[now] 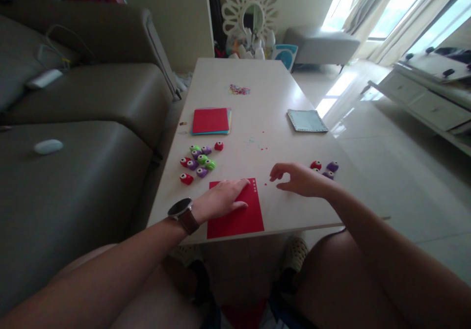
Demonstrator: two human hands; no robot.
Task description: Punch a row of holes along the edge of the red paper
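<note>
My left hand lies flat, fingers apart, on a red paper sheet at the near edge of the pale table. A row of small punched holes shows at the sheet's top right corner. My right hand hovers just right of the sheet, fingers loosely curled and empty, close to three small punches, red and purple. A cluster of several red, green and purple punches sits left of the sheet.
A stack of coloured paper with red on top lies mid-table. A light blue pad sits to the right. Confetti bits lie farther back. A brown sofa runs along the left.
</note>
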